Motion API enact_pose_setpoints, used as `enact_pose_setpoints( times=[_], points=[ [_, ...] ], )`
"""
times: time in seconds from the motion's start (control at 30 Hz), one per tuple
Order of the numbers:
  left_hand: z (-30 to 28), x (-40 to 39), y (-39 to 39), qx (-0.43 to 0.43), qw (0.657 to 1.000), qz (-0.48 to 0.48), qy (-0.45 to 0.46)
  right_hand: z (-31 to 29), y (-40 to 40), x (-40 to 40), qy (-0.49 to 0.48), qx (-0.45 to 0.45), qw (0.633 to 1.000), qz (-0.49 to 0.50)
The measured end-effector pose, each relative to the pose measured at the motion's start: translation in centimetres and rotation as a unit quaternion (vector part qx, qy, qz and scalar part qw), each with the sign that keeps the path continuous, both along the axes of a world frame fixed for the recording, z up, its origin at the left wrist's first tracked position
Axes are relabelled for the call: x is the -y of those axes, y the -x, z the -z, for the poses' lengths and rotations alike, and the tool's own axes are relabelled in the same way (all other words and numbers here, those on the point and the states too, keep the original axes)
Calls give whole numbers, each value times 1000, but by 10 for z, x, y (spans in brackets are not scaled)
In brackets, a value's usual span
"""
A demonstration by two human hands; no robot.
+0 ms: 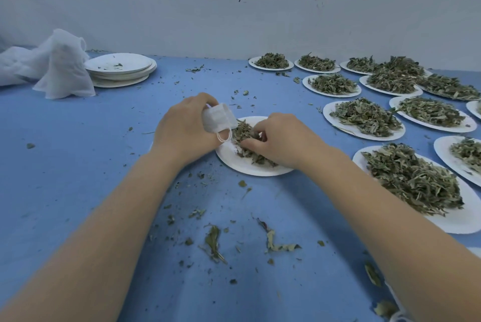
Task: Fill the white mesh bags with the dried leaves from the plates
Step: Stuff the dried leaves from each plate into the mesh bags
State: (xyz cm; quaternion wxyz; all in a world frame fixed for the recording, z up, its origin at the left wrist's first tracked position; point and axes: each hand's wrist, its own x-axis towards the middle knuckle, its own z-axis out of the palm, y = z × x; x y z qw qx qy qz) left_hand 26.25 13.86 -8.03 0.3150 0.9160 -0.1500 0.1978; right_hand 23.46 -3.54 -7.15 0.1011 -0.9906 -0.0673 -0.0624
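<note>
left hand (182, 131) grips mesh bag (218, 119), mouth toward plate (250, 165) | right hand (278, 139) pinches leaves (244, 136)

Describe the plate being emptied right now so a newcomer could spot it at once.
On the blue table, look to the middle, left of the rows of heaped plates. The working plate lies under both hands: the left hand holds a small mesh bag, the right hand gathers its leaves. Only this plate shows much bare white.

Blue desk (78, 165) flecked with dark green crumbs, white plates (364, 131) heaped with grey-green dried leaves (364, 115), a white mesh bag (217, 118) over the centre white plate (247, 165), white netting (59, 66) far left, pale wall (182, 22) behind.
</note>
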Motion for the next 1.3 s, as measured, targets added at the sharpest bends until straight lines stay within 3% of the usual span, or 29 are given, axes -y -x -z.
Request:
enact_pose_setpoints(
  times=[0.17, 0.43, 0.57, 0.7, 0.77, 0.87, 1.0, 1.2, 1.3],
  points=[
    [1, 0, 0, -6, 1000, -1, -21, -5, -1, 4, -3, 55, 998, -10],
    [-1, -2, 1, 8, 1000, -6, -29, -30, 2, 22, -107, 164, 979, -50],
    [-4, -2, 2, 11, 998, 5, -53, -40, 10, 22, -22, 203, 969, -138],
    [-7, 6, 6, 29, 997, 23, -73, -33, 6, 11, 85, 205, 962, -162],
    [-6, 13, 8, 29, 997, 38, -64, -29, 7, 5, 54, 226, 956, -177],
    [-4, 18, 8, 25, 998, 56, -18, -29, 13, 1, -91, 252, 942, -200],
    [-6, 20, 10, 12, 993, 90, 78, -33, 15, -2, -234, 178, 942, -164],
    [-9, 20, 12, 5, 987, 105, 124, -46, 22, 4, -256, -4, 954, -157],
    [-10, 20, 12, 7, 988, 106, 114, -48, 23, 4, -246, 5, 956, -158]
  ],
)
